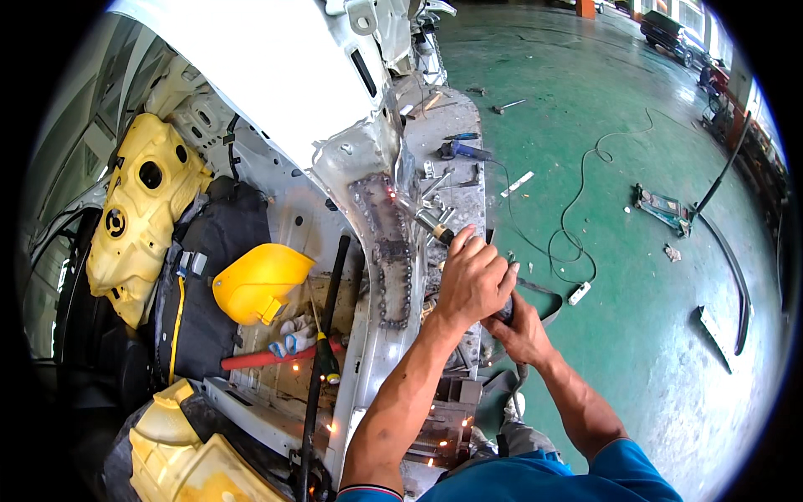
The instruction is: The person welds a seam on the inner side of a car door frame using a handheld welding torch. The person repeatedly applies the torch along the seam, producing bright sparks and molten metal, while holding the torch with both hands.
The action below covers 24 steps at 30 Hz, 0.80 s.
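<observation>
My left hand (475,278) is wrapped round the front of a slim die grinder (435,227) with a metal nose and dark grip. Behind it, my right hand (520,328) closes on the rear of the same tool, where a dark cord (520,381) hangs down. The grinder's tip meets the upper right of a rectangular patch (385,251) on the bare metal car body (360,335), with a small red glow at the contact. Dark weld beads run round the patch. Orange sparks (331,427) scatter lower down.
Inside the car body lie a yellow welding mask (261,283), gloves (296,336), a screwdriver (327,360), a red bar (251,360) and a black bar (336,280). A blue angle grinder (464,151) rests on the side bench (456,113). A power strip (579,293) and floor jack (665,209) stand on the green floor.
</observation>
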Each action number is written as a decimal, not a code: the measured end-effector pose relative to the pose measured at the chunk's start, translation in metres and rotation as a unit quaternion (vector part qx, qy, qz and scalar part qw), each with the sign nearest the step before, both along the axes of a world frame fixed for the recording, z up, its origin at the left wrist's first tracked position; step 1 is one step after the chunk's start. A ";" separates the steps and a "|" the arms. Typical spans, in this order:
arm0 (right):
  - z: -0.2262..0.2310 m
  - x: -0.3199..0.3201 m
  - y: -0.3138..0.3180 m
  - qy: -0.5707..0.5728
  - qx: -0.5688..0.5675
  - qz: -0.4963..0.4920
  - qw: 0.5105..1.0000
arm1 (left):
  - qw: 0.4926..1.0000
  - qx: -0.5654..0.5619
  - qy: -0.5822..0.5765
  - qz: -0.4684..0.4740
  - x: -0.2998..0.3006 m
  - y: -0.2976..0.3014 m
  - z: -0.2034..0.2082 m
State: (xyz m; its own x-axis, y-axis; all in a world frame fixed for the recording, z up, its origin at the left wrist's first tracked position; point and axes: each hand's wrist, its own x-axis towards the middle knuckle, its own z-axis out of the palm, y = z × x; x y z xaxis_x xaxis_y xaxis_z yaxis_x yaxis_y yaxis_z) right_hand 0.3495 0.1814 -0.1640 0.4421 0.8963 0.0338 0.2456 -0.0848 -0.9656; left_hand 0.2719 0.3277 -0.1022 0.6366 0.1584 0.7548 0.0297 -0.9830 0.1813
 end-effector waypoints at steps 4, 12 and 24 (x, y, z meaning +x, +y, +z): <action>0.004 0.000 0.001 0.000 -0.003 0.004 1.000 | 1.000 0.001 -0.001 0.001 -0.001 0.002 0.001; 0.005 0.001 0.004 -0.013 -0.014 0.009 1.000 | 1.000 0.006 -0.009 0.007 -0.001 0.004 0.000; -0.001 0.002 -0.003 0.009 -0.002 0.012 1.000 | 1.000 0.007 0.000 0.001 -0.002 -0.002 -0.002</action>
State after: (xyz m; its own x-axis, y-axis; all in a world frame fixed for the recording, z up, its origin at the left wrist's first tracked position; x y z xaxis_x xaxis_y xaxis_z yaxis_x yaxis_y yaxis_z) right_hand 0.3510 0.1779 -0.1647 0.4211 0.9067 0.0222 0.2296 -0.0829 -0.9697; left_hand 0.2703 0.3255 -0.1042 0.6369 0.1495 0.7563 0.0326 -0.9854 0.1673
